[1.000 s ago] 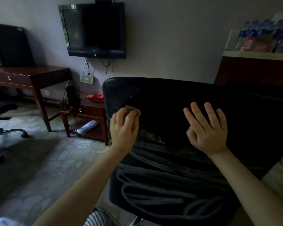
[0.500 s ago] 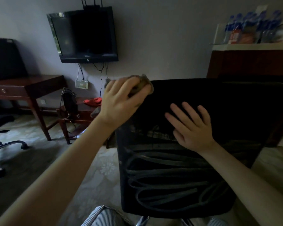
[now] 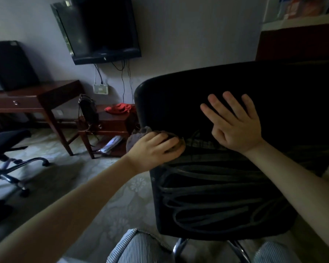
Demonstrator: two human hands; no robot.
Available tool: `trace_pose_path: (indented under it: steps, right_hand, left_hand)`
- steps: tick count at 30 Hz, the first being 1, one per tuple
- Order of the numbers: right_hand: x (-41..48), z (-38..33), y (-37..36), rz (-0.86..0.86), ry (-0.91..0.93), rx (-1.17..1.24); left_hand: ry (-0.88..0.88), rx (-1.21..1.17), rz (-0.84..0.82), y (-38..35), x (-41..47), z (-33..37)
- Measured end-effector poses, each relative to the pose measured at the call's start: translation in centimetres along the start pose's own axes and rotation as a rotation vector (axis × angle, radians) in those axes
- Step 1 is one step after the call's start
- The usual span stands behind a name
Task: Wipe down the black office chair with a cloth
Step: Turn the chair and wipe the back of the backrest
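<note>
Gripping the cloth [image 3: 136, 138], your left hand [image 3: 154, 149] sits at the left edge of the black office chair [image 3: 179, 92], where the smooth upper panel of the back meets the lower panel. Its fingers [image 3: 166, 142] are curled over the bunched cloth and press it against the chair; the thumb is hidden. Cloth shows on two sides of these fingers: a crumpled lobe bulges beyond the knuckles, past the chair's edge, and a thin rim lies just beyond the fingertips, on the chair surface.

Your right hand [image 3: 234, 124] lies flat on the upper panel, holding nothing. Its fingers [image 3: 230, 103] are straight and spread, pointing toward the top edge of the back. Its thumb is the digit nearest the cloth, and a strip of bare chair lies between them.

Below both wrists, the lower panel carries looped dark bands [image 3: 207, 186]. Under it, a chrome stem [image 3: 180, 245] stands between your striped trouser legs [image 3: 141, 247].

Beyond the left knuckles stands a low wooden table [image 3: 110, 128] bearing red fabric [image 3: 120, 108] and a black bag [image 3: 88, 109]. Farther left are a wooden desk [image 3: 36, 99] and a second chair [image 3: 6, 147]. A wall-mounted television [image 3: 103, 29] hangs above the table. Beyond the right fingertips rises a dark cabinet [image 3: 296, 42]; the items on top of it are too blurred to name.
</note>
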State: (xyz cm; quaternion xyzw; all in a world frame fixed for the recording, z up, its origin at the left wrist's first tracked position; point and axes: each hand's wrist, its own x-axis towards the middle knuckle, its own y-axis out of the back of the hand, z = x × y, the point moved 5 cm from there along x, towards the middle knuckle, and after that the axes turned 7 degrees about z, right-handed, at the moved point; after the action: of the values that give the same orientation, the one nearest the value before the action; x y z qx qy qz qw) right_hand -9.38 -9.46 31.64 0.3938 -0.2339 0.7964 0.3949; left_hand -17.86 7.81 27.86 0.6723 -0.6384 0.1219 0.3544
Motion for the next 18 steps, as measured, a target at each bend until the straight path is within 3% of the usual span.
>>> trace_pose_path:
  steps: [2,6,10,18]
  right_hand:
    - [0.0,0.1,0.1,0.015,0.004,-0.005]
    - [-0.2,0.2,0.3,0.02,0.014,0.004]
    - [-0.3,0.3,0.6,0.026,0.015,0.013]
    - [-0.4,0.2,0.5,0.051,0.022,0.004]
  left_hand:
    - [-0.075,0.016,0.005,0.9,0.5,-1.2]
    - [0.067,0.179,0.217,4.2,3.1,-5.6]
    - [0.12,0.228,0.332,4.7,4.2,-5.7]
    - [0.277,0.092,0.227,-0.5,-0.9,1.0]
